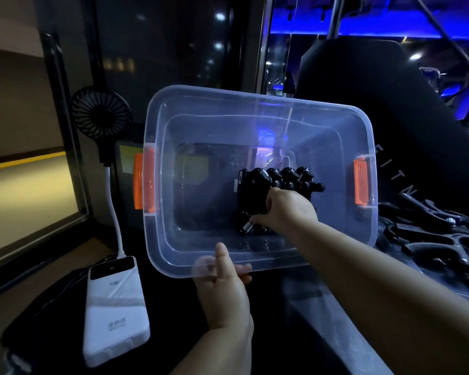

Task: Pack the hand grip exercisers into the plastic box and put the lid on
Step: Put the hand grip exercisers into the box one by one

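One clear plastic box [255, 104] is tipped with its open top facing the camera, and it has no lid on. It has two orange latches, one on the left short side [144, 182] and one on the right [361, 182].

The left hand [222, 296] holds the near rim, with the thumb pressed inside the wall and the fingers curled underneath. The right hand [290, 209] reaches into the box, its fingers closed round a black exerciser [251, 207] with a silver spring [248, 226] showing just below the fingertips. This exerciser is part of a black clump of exercisers [279, 177] low in the right half of the box. They overlap too much in the dim light to count.

A loose pile of exercisers [431, 239] lies on the dark surface [173, 307] to the right of the box, and these too are tangled beyond counting.

To the left stand one small black fan [102, 112] and one white power bank [117, 315], joined by one white cable [114, 212].
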Demonstrator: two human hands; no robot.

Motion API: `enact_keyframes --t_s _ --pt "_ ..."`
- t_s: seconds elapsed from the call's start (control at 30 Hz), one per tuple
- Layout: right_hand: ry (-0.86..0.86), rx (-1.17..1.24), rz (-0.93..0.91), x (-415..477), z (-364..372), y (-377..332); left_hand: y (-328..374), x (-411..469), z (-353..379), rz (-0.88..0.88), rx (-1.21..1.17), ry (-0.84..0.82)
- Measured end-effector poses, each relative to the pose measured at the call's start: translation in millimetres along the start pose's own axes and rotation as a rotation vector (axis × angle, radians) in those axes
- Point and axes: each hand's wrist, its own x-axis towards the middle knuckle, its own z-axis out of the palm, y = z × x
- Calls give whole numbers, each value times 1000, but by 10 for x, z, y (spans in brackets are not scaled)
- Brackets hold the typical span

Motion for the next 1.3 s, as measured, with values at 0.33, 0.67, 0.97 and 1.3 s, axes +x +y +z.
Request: enact_keyframes --t_s 0.33,0.67,0.97,1.3 --pt "84 -238 -314 177 139 77 -2 -5 -1 -9 -32 1" --pt "52 -250 -321 275 176 95 -33 35 -1 -10 -38 -10" --pt "37 -146 -322 206 100 134 -21 38 14 52 -17 -20" --pt "176 18 -185 -298 -148 641 -29 40 -7 105 11 -29"
